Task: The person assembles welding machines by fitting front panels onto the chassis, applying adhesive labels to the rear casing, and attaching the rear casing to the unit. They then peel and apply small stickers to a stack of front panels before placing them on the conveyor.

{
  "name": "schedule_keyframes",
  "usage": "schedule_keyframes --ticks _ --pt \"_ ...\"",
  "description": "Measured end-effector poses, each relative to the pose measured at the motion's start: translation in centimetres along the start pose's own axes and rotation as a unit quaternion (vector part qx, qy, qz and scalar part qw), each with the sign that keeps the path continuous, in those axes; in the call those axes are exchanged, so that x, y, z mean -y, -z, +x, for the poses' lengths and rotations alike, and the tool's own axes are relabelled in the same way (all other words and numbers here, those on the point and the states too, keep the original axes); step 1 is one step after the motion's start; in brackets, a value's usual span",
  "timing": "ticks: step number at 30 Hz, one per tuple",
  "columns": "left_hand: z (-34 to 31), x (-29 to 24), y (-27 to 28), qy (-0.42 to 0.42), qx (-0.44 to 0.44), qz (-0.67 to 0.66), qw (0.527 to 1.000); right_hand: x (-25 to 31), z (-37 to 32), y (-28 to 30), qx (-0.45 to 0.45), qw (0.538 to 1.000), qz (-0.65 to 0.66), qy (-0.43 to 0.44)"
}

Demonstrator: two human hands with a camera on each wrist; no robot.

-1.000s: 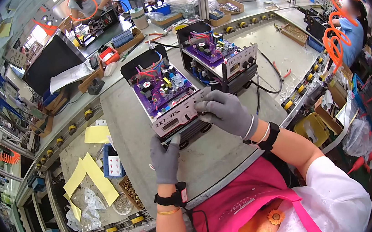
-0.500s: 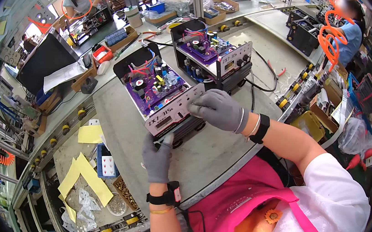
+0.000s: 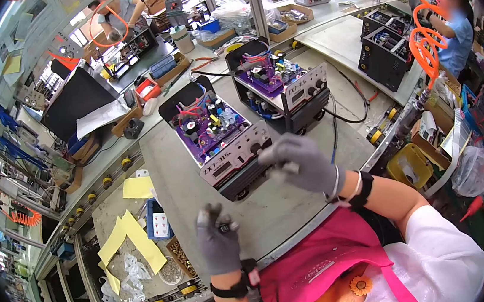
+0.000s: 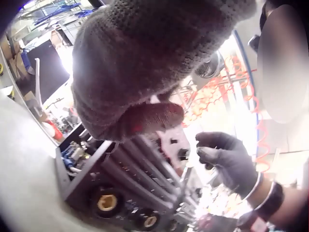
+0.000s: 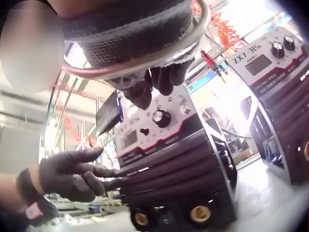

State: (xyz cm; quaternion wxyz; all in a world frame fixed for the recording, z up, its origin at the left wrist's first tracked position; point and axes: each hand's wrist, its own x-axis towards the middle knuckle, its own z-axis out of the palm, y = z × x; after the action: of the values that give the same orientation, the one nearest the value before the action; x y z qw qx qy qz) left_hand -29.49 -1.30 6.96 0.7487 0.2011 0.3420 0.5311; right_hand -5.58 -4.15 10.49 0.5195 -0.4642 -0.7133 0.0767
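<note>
An opened welding machine (image 3: 234,159), marked ZX7-315, stands in front of me with its purple circuit board (image 3: 208,128) exposed. A black knob (image 5: 161,118) sits on its front panel, beside a smaller black stub (image 5: 144,131). My gloved left hand (image 3: 218,246) is in front of the machine's lower left corner, its curled fingers holding a small black knob (image 3: 224,228). My gloved right hand (image 3: 309,164) is blurred at the panel's right end; its fingers are loosely bent, with nothing visible between them. Yellow metal sockets (image 4: 107,203) show low on the machine's front.
A second opened welding machine (image 3: 306,87) stands behind to the right, with black cables (image 3: 357,115) beside it. To the left lie yellow paper strips (image 3: 139,243), a blue box (image 3: 158,220) and a tray of small parts (image 3: 181,256). An orange coiled hose (image 3: 425,40) hangs right, near another person (image 3: 456,37).
My left hand has left the machine's lower edge and drawn back toward me, with a small black knob now showing in it. My right hand has come off the panel, uncovering the black knob there.
</note>
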Motion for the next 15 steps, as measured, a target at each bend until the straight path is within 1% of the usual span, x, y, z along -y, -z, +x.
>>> schedule_keyframes --ticks 1,2,4,5,7,8,9,10,12,15 --pt "-0.6 0.4 0.3 0.070 0.050 -0.042 0.995 1.4 -0.6 -0.2 0.056 0.998 0.018 0.008" --pt "-1.3 1.3 -0.3 0.103 0.036 -0.079 0.991 2.4 -1.3 -0.7 0.113 0.993 0.036 0.016" --pt "-1.5 2.5 -1.4 0.189 0.177 -0.074 0.963 3.3 -2.5 -2.4 0.175 0.982 -0.022 0.064" --pt "-1.4 2.8 -1.4 0.201 0.200 -0.063 0.957 3.6 -2.9 -2.9 0.206 0.973 -0.051 0.088" --pt "-1.1 3.3 -1.1 0.222 0.247 -0.042 0.942 2.7 -3.6 -3.3 0.220 0.969 -0.073 0.079" --pt "-1.1 3.2 -1.4 0.226 0.253 -0.047 0.939 2.0 -3.8 -3.4 0.227 0.967 -0.085 0.077" --pt "-1.4 3.0 -1.8 0.231 0.260 -0.052 0.936 1.6 -3.7 -3.2 0.206 0.974 -0.053 0.079" --pt "-1.6 2.8 -2.1 0.236 0.268 -0.056 0.933 1.6 -3.5 -3.0 0.208 0.974 -0.062 0.073" --pt "-2.1 2.6 -2.4 0.234 0.259 -0.051 0.936 2.2 -3.1 -2.4 0.211 0.973 -0.079 0.057" --pt "-2.4 2.3 -2.9 0.228 0.252 -0.046 0.939 2.2 -2.6 -2.0 0.188 0.977 -0.067 0.080"
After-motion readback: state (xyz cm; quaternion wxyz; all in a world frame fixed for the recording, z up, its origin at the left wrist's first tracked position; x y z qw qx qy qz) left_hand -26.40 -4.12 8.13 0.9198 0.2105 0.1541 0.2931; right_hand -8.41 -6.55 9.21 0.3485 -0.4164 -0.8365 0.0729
